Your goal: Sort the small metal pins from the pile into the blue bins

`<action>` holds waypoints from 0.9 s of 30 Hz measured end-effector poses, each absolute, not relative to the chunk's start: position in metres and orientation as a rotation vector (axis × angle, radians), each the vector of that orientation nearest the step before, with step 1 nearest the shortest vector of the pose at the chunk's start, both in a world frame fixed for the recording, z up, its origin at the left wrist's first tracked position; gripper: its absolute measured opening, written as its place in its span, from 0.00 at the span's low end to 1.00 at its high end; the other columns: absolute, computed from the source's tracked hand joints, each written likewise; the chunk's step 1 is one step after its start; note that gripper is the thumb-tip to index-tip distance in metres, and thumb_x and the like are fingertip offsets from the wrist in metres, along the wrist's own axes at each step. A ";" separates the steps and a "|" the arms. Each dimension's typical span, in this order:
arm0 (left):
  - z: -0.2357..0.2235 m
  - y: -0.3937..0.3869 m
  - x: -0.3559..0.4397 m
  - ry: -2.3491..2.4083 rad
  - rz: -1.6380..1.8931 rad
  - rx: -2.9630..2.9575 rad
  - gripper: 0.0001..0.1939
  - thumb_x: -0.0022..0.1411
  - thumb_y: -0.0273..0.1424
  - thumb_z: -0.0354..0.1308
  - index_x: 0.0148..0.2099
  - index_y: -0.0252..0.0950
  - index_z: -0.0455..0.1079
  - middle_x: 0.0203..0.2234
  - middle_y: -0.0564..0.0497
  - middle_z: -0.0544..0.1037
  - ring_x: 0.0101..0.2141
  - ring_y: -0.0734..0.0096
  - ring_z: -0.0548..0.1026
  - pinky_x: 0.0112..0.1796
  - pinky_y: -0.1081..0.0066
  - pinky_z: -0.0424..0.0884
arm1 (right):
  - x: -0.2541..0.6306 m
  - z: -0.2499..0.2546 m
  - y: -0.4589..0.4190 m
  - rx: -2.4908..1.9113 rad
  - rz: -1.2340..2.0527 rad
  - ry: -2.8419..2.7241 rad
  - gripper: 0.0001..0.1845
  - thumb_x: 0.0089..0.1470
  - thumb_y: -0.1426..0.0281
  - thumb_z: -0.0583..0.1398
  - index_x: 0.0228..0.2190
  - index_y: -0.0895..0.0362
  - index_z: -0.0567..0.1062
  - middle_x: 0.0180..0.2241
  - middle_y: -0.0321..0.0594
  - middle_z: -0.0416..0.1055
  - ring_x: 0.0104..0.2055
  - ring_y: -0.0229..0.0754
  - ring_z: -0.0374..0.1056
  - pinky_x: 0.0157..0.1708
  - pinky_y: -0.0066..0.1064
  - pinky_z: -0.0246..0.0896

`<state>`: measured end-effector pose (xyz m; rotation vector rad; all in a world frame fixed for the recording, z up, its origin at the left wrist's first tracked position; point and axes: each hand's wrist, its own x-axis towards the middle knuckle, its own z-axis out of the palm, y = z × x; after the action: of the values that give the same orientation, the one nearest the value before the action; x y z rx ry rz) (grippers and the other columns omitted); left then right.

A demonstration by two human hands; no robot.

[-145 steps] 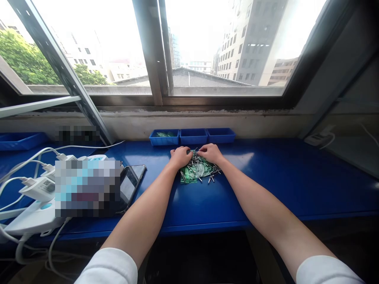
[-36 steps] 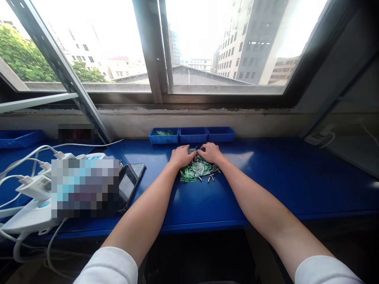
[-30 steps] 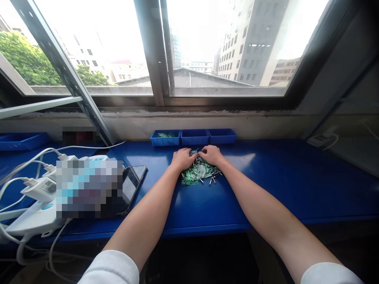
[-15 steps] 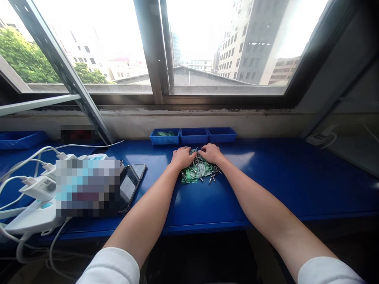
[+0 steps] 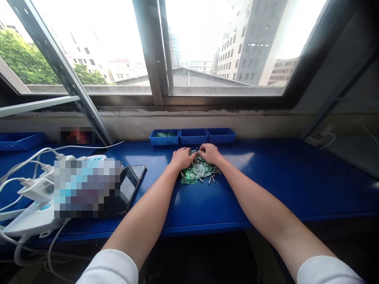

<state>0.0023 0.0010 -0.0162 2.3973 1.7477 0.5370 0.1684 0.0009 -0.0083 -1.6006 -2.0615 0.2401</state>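
A loose pile of thin metal pins (image 5: 197, 161), shaped like blind rivets, lies mixed with small green-tinted plastic bags (image 5: 189, 177) on the blue table. My left hand (image 5: 181, 158) rests at the pile's left side, thumb reaching over the pins and apart from the curved fingers. At the far right of the pile, my right hand (image 5: 209, 153) has its fingers bent in towards the thumb, close to the pins. Whatever is between those fingertips is hidden or too small to make out. Several pins stick out at the near right edge.
Three joined blue bins stand behind the pile; the left bin (image 5: 164, 138) holds green bags. A phone (image 5: 133, 185) and a white power strip (image 5: 32, 217) with chargers and cables lie left. Another blue tray (image 5: 22, 140) sits far left. The table's front edge (image 5: 207, 228) is near my forearms.
Since the oldest frame my left thumb has reached further over the pins. Both hands otherwise stay at the pile, with only slight finger shifts; the whole view bobs a little.
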 end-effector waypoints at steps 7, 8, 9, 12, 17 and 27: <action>-0.007 -0.006 0.003 1.727 0.681 2.476 0.27 0.62 0.47 0.43 0.55 0.36 0.64 0.53 0.41 0.68 0.54 0.54 0.63 0.52 0.59 0.57 | 0.167 -0.004 -0.005 -1.240 0.080 -1.953 0.12 0.57 0.65 0.51 0.33 0.56 0.72 0.36 0.43 0.69 0.41 0.44 0.62 0.42 0.32 0.55; -0.005 -0.007 0.004 1.684 0.752 2.503 0.26 0.62 0.45 0.44 0.55 0.36 0.64 0.52 0.41 0.68 0.53 0.54 0.64 0.52 0.59 0.57 | 0.167 -0.003 -0.006 -1.194 0.131 -1.945 0.12 0.58 0.65 0.50 0.35 0.56 0.71 0.34 0.42 0.69 0.38 0.42 0.63 0.40 0.30 0.56; -0.004 -0.009 0.005 1.622 0.827 2.528 0.24 0.62 0.44 0.45 0.54 0.36 0.65 0.52 0.42 0.69 0.53 0.56 0.65 0.51 0.60 0.58 | 0.166 -0.002 -0.006 -1.158 0.190 -1.942 0.13 0.59 0.65 0.48 0.35 0.56 0.70 0.31 0.41 0.70 0.35 0.41 0.64 0.37 0.29 0.56; -0.001 -0.011 0.006 1.368 1.020 2.581 0.19 0.61 0.36 0.50 0.53 0.37 0.66 0.48 0.46 0.72 0.50 0.60 0.68 0.50 0.63 0.62 | 0.165 0.000 -0.008 -1.083 0.318 -1.927 0.12 0.58 0.62 0.49 0.34 0.55 0.68 0.26 0.36 0.69 0.27 0.38 0.63 0.30 0.27 0.55; -0.002 -0.009 0.007 1.137 1.241 2.475 0.16 0.57 0.29 0.54 0.49 0.37 0.70 0.41 0.47 0.76 0.41 0.65 0.73 0.44 0.68 0.68 | 0.165 0.001 -0.009 -1.045 0.447 -1.801 0.15 0.52 0.57 0.56 0.35 0.55 0.66 0.19 0.31 0.66 0.21 0.35 0.59 0.25 0.27 0.53; -0.002 -0.005 0.004 1.347 1.317 2.412 0.09 0.60 0.31 0.53 0.38 0.37 0.73 0.32 0.50 0.78 0.33 0.67 0.74 0.38 0.70 0.67 | 0.164 0.004 -0.011 -0.971 0.608 -1.684 0.18 0.48 0.53 0.58 0.27 0.57 0.70 0.20 0.35 0.67 0.22 0.36 0.61 0.24 0.28 0.54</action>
<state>0.0038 -0.0048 -0.0023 2.4115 1.3474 1.3165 0.1642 -0.0110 0.0043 -0.9709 -1.6842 0.6085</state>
